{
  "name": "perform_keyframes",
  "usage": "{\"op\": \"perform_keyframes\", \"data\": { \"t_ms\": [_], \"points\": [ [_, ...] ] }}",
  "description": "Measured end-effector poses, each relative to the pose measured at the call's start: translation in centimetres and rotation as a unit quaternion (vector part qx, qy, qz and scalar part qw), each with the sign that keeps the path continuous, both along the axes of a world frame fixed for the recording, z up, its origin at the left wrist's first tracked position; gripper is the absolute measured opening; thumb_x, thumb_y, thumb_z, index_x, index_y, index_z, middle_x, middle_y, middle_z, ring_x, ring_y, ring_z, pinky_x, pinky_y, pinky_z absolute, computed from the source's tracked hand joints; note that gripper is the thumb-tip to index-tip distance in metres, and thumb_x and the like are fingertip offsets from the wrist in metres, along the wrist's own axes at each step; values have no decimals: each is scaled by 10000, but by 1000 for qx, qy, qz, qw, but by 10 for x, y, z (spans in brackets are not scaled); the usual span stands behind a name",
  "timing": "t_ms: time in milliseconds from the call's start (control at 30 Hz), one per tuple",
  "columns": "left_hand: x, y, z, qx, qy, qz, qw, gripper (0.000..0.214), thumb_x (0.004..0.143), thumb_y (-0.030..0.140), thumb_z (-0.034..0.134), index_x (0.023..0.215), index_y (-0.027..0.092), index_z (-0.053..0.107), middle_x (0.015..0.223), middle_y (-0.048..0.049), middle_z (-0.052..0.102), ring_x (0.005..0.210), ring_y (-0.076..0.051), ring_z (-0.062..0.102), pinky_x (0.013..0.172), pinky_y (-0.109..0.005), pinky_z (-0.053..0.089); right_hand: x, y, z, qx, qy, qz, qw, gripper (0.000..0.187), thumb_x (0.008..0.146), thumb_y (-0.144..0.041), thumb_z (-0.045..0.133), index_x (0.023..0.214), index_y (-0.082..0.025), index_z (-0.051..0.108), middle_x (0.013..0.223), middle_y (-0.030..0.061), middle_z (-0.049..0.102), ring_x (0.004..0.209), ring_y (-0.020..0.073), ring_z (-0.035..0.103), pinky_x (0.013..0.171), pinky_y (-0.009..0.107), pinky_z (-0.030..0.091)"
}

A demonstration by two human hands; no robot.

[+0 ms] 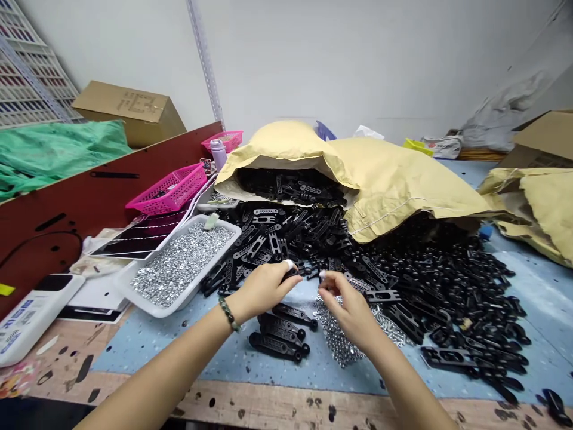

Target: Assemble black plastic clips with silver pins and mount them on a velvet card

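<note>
Above blue mat [201, 352], left hand [265, 286], right hand [347, 303] half-curled, grasp unclear; open room along front edge [250, 380].

Left hand [264, 288] and right hand [347, 304] near each other over blue mat [201, 358], fingers bent, can't tell if either grips anything. Row of black arms [276, 346] just below left hand, loose nuts [338, 340] under right. White tray [154, 309] of small metal pieces to the left, pink basket [147, 205] behind it. Open yellow sack [282, 140] at back, black slotted parts [274, 242] heaped at its mouth
</note>
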State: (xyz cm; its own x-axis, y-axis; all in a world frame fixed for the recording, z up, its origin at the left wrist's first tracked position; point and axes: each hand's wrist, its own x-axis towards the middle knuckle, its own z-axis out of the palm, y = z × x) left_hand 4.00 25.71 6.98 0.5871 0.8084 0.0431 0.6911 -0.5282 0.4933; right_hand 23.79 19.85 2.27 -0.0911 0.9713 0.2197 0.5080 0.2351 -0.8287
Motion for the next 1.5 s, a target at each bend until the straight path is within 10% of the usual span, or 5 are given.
{"op": "perform_keyframes", "data": {
  "t_ms": [167,767,1500],
  "points": [
    [-13,5,-19,-64,31,-43,997,244,863,428,532,796,206,611,722,-17,666,650,-202,611,576,-262,389,-2,-3,-22,-3,-231,28,973,315,800,-103,581,1078,-247,558,930,48,630,894,243,570,813,398,444],
    [0,5,-42,-10,-62,-38,997,208,907,189,508,1064,170,643,1021,-74,639,1002,-220,571,917,-350,432,-13,-13,-33,41,-172,-117,977,274,808,-303,611,994,-208,435,875,49,579,827,245,554,757,399,437],
    [-2,9,-49,-35,15,-119,992,301,949,179,420,1140,178,653,998,-77,623,955,-207,549,876,-314,431,-9,-7,-47,114,-214,-10,970,147,876,-118,556,988,-190,619,942,66,645,882,234,580,810,396,463]
  ]
}}
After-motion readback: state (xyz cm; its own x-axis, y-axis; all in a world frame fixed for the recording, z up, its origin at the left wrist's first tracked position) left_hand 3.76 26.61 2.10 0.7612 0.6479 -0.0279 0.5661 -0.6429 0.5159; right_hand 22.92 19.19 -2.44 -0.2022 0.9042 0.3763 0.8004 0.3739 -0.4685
